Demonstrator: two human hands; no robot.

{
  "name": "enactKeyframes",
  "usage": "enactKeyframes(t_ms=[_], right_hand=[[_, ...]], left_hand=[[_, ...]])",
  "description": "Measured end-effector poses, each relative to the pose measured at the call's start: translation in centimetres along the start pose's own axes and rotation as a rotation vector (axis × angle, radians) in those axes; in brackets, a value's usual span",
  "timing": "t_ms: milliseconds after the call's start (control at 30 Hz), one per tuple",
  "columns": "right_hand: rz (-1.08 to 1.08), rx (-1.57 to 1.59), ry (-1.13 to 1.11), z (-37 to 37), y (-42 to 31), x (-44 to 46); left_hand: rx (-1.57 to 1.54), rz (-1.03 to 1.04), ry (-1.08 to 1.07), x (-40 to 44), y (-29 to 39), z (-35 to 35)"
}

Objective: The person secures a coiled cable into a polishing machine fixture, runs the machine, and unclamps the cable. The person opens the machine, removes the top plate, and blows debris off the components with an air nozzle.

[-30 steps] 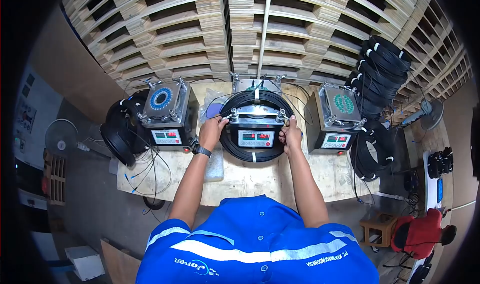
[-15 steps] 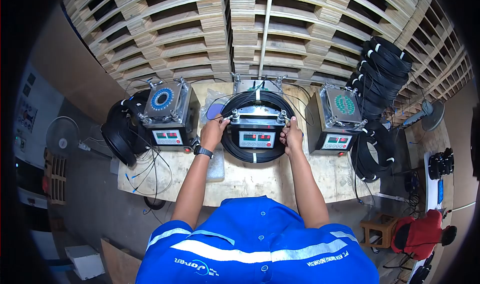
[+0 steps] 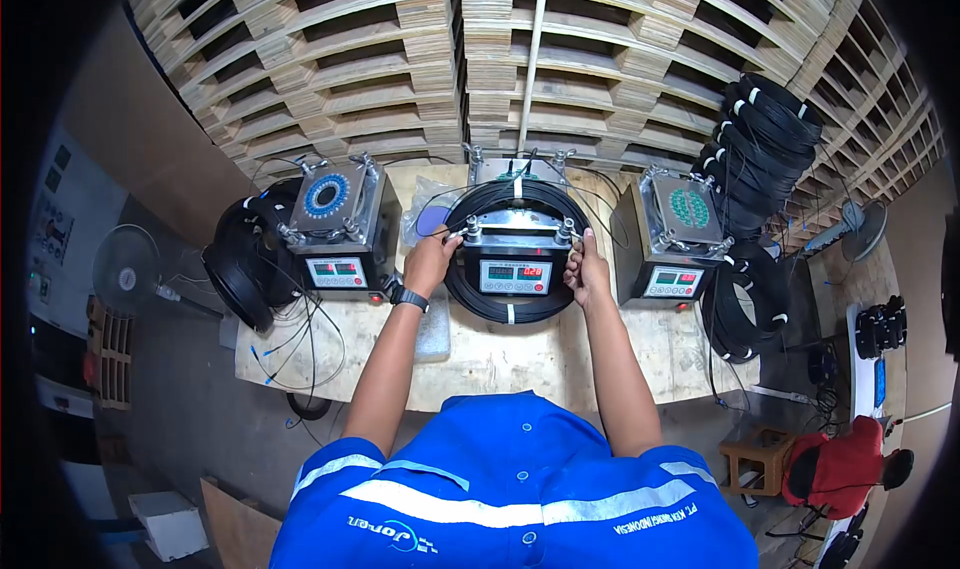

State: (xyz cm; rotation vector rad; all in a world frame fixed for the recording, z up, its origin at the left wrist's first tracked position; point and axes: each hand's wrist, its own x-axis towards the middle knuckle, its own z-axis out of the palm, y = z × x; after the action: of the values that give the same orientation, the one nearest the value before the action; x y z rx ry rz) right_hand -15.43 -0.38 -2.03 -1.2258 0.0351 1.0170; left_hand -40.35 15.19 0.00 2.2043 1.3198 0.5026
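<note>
While you are standing at the pale plywood table (image 3: 540,369), a broad ring-shaped coil of black cable with white ties (image 3: 510,315) is lying near its centre, encircling a black box-shaped machine with a light grey display panel (image 3: 515,277). Taking that machine as the middle of the dial, your left hand (image 3: 427,266) is resting at the coil's edge at 9 o'clock, its thumb lying beside a shiny metal clamp knob (image 3: 473,231). Your right hand (image 3: 592,269) is resting at 3 o'clock, its fingers curling inward and its thumb pointing toward 12. Neither hand is spreading wide; overlap is hiding whether either is pinching cable or machine, so you cannot tell. A black wristwatch (image 3: 408,297) is circling your left wrist.

A metal-topped machine with a blue dotted ring (image 3: 335,273) is standing just past 9 o'clock, and one with green dots (image 3: 672,281) just before 3. A translucent pale slab (image 3: 432,335) is lying at 8 o'clock; stacked black cable coils (image 3: 768,134) are rising toward 2.
</note>
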Motion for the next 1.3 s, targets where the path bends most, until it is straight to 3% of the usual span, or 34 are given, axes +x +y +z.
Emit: enactKeyframes(t_ms=[100, 167, 400, 600, 1300], right_hand=[[0.065, -0.002, 0.005, -0.3, -0.4, 0.4], [0.078, 0.023, -0.036, -0.6, -0.3, 1.2], [0.088, 0.081, -0.113, -0.7, 0.3, 1.2], [0.1, 0.121, -0.039, 0.3, 0.8, -0.2], [0.029, -0.006, -0.085, -0.4, 0.8, -0.7]], left_hand=[[-0.046, -0.01, -0.044, 0.2, -0.8, 0.5], [-0.044, 0.092, 0.064, 0.2, -1.3, 1.0], [-0.02, 0.053, 0.056, -0.7, -0.3, 0.7], [0.011, 0.041, 0.138, -2.2, 0.6, 1.5], [-0.057, 0.042, 0.062, -1.2, 0.2, 1.1]])
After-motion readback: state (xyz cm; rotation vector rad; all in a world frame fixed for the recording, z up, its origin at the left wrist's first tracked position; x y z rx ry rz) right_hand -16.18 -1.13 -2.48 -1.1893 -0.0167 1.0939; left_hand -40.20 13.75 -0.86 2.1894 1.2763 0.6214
